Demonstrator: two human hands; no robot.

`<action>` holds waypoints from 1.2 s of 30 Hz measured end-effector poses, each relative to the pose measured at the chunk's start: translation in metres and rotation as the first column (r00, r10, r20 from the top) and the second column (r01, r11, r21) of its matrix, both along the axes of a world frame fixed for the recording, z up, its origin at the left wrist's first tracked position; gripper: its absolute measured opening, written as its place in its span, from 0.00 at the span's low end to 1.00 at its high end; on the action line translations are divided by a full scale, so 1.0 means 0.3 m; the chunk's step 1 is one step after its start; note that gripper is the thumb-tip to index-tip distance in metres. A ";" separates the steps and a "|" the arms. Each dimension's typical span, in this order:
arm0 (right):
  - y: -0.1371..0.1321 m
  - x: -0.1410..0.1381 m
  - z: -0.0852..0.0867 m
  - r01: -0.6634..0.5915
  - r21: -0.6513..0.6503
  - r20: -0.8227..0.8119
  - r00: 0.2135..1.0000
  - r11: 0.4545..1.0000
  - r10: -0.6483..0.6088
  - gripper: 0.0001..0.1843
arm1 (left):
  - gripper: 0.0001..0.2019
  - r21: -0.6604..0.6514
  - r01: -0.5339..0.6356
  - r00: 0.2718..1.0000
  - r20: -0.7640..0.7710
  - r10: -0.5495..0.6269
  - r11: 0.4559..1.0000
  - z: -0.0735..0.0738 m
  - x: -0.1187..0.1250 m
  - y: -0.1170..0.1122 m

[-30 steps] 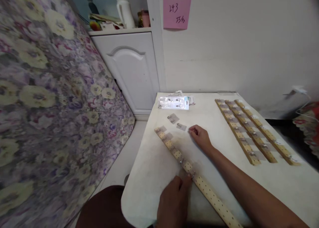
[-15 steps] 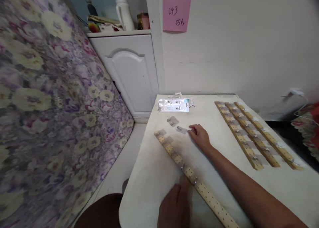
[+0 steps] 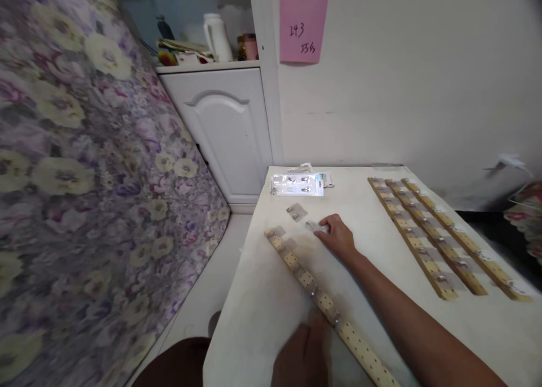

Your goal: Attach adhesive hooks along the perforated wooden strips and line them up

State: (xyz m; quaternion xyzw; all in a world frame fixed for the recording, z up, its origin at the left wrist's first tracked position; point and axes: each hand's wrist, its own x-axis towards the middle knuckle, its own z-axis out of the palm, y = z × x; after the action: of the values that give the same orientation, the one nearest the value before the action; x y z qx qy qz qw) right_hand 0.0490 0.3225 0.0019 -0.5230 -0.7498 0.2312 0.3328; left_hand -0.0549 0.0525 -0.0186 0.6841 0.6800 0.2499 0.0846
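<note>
My right hand (image 3: 339,234) pinches a small clear adhesive hook (image 3: 312,225) by its right edge, between thumb and fingers. Another clear hook piece (image 3: 297,211) lies just beyond it on the table. A narrow wooden strip with rows of holes (image 3: 358,344) runs diagonally across the near side. Several clear squares are on the strip's far half, and metal hooks show on some of them. Close against the strip's left edge is my left hand (image 3: 301,353), its fingers pointing forward. Its fingertips are blurred, so their grip on the strip is unclear.
Three wooden strips (image 3: 409,237) bearing clear hooks lie side by side on the right of the white table (image 3: 249,308). Blister packs of hooks (image 3: 297,184) sit at the far left. Behind are a white cabinet (image 3: 224,139) and wall; a floral curtain (image 3: 84,206) hangs left.
My right hand has closed its fingers on the near clear hook, which earlier lay just past my fingertips. My left hand stays by the strip. The whole view has shifted slightly.
</note>
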 end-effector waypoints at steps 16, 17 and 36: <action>-0.194 0.315 0.035 0.077 -0.024 -0.156 0.985 0.997 -0.080 0.11 | 0.19 0.124 0.036 0.989 -0.146 -0.018 0.992 0.077 0.030 0.003; -0.212 0.342 0.044 0.077 -0.010 -0.134 0.988 0.997 -0.078 0.11 | 0.19 0.129 0.037 0.989 -0.144 -0.019 0.991 0.078 0.031 0.003; -0.338 0.514 0.095 -0.063 0.000 0.116 0.991 0.998 0.063 0.09 | 0.16 0.015 0.036 0.995 -0.093 -0.034 0.999 0.116 0.047 -0.001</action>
State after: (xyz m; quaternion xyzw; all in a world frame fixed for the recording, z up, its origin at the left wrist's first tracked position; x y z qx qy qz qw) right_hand 0.2032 0.2210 0.0304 -0.5111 -0.7845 0.2094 0.2821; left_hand -0.0408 0.0521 0.0163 0.7074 0.6691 0.2218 0.0516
